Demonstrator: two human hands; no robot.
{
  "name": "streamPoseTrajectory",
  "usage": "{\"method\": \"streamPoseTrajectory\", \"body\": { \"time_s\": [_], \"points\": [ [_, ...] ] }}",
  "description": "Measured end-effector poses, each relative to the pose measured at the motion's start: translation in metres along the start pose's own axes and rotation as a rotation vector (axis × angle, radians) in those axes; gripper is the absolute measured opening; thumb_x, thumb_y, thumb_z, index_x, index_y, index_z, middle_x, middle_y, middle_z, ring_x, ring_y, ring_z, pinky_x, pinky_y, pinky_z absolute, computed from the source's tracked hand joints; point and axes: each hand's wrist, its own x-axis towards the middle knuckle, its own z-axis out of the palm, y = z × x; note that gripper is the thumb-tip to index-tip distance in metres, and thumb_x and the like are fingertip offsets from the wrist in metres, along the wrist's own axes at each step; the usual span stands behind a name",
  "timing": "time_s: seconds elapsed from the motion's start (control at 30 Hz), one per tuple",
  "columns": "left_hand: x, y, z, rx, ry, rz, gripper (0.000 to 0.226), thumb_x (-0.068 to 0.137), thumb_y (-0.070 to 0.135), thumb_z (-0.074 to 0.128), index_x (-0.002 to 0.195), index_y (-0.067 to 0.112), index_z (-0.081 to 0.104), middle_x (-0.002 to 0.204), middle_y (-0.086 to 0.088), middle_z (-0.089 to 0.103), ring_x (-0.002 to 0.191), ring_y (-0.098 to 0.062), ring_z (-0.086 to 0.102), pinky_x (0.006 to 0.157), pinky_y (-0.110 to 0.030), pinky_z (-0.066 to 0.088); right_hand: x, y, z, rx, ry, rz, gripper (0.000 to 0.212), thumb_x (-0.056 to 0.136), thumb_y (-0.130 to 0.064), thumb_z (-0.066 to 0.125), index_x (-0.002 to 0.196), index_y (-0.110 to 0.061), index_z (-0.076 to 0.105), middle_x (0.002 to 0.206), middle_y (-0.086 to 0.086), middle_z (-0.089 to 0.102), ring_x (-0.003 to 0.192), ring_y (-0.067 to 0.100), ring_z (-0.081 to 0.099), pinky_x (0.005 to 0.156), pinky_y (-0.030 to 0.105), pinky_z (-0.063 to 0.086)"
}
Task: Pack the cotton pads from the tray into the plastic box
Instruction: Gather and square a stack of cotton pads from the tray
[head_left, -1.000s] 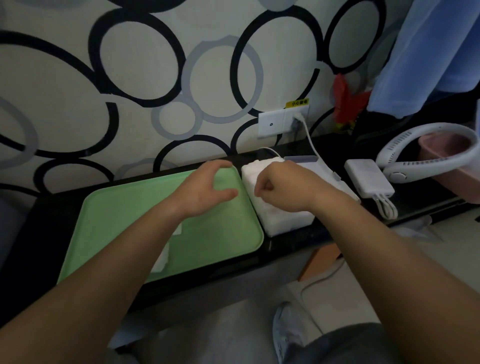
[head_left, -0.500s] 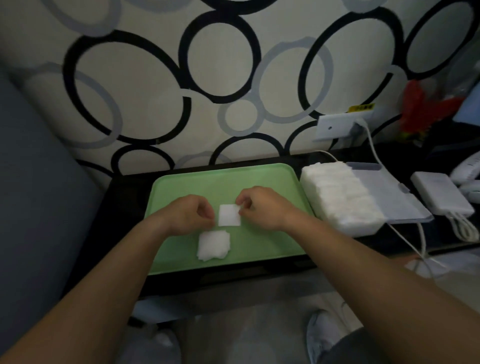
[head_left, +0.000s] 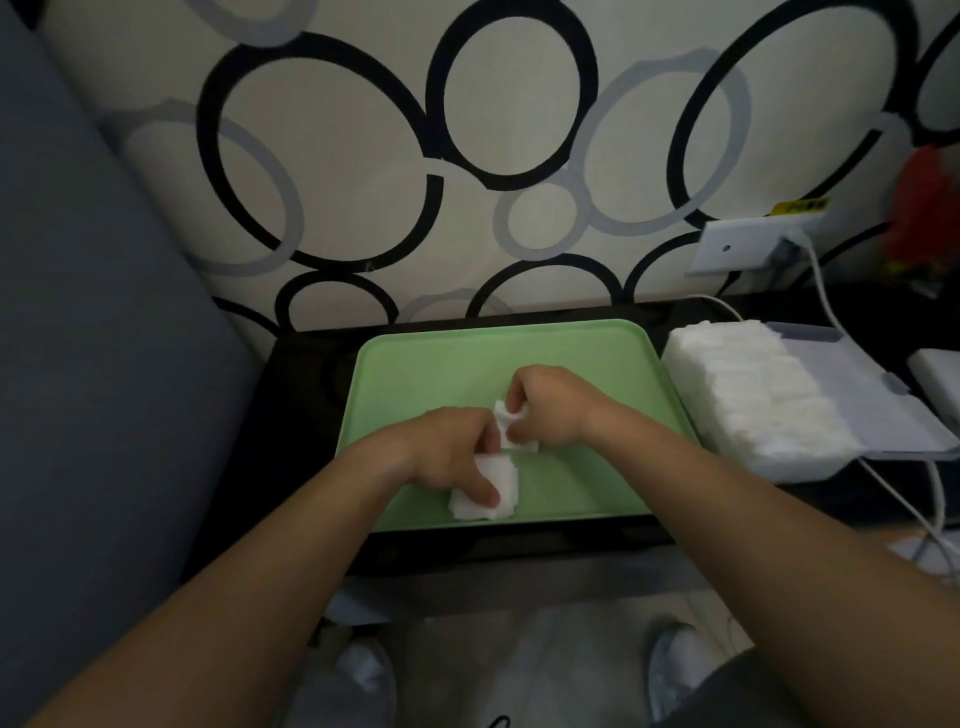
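**Operator:** Where do things stand on the tray (head_left: 431, 374)?

**Inspector:** Both your hands are over the centre of it, close together. Your right hand (head_left: 558, 413) pinches a single cotton pad (head_left: 514, 434) between thumb and fingertips. The pad is bent and lifted at its upper end. Its long axis runs from the upper left down to the lower right of the frame, and its lower corner touches the tray.

**Operator:** And my left hand (head_left: 447, 457)?

**Inspector:** Its fingers curl down onto a small stack of pads (head_left: 504, 480) and hold it against the tray near the lower edge. The stack lies flat and is nearly square, skewed a little, with its upper right corner pointing toward the single pad. Your thumb is just beside that pad; I cannot tell whether it touches.

**Operator:** And the plastic box (head_left: 789, 467)?

**Inspector:** It sits at the right of the frame, just beside the tray on the black shelf (head_left: 311, 374). It is packed with a row of white pads. Its long axis runs from the upper left to the lower right. Its lid (head_left: 852, 400) lies open along its far right side.
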Motion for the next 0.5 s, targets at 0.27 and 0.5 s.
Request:
{"method": "streamPoseTrajectory", "body": {
  "time_s": [0.27, 0.5],
  "points": [
    [-0.003, 0.003, 0.0, -0.037, -0.003, 0.014, 0.046, 0.072, 0.029, 0.085, 0.112, 0.018, 0.065, 0.098, 0.006, 0.062, 0.088, -0.015, 0.058, 0.068, -0.024, 0.041, -0.007, 0.01, -0.008, 0.239, 0.01, -0.038, 0.022, 0.081, -0.014, 0.075, 0.1, -0.016, 0.064, 0.095, 0.001, 0.059, 0.087, 0.02, 0.057, 0.067, 0.027, 0.043],
    [-0.005, 0.0, -0.003, -0.21, 0.052, 0.029, 0.025, 0.077, 0.023, 0.082, 0.095, 0.018, 0.066, 0.089, 0.003, 0.065, 0.081, -0.016, 0.061, 0.07, -0.028, 0.048, -0.025, 0.028, -0.021, 0.617, 0.038, 0.008, 0.005, 0.089, -0.01, 0.064, 0.089, -0.006, 0.066, 0.081, 0.004, 0.063, 0.073, 0.016, 0.057, 0.061, 0.025, 0.043]
  ]
}}
